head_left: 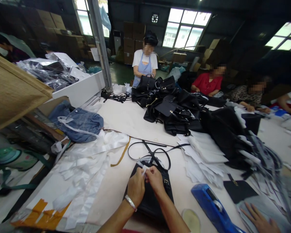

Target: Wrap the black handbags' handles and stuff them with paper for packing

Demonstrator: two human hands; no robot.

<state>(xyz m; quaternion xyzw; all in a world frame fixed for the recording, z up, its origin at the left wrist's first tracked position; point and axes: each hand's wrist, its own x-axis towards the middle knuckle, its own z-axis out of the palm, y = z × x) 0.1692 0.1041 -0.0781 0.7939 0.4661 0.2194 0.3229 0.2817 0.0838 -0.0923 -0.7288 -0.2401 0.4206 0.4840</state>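
A black handbag point(149, 202) lies on the table right in front of me, its thin black straps point(151, 152) looped out beyond its top. Over the bag's upper end, my left hand point(136, 187), with a silver bangle at the wrist, pinches a small piece of white paper point(145, 168). My right hand point(155, 179) closes on the same paper from the other side, fingertips almost meeting the left ones. Clear plastic wrapping point(149, 160) shows around the handle just behind the fingers. A gold buckle point(166, 182) sits on the bag's right side.
Black bags point(169, 108) are heaped at the back. White sheets point(206, 149) lie right, paper strips point(82, 174) left. Nearby are a blue tape dispenser point(210, 207), a denim bag point(79, 123) and a co-worker's hand point(259, 216). Other people work around the table; a metal post point(100, 45) rises behind.
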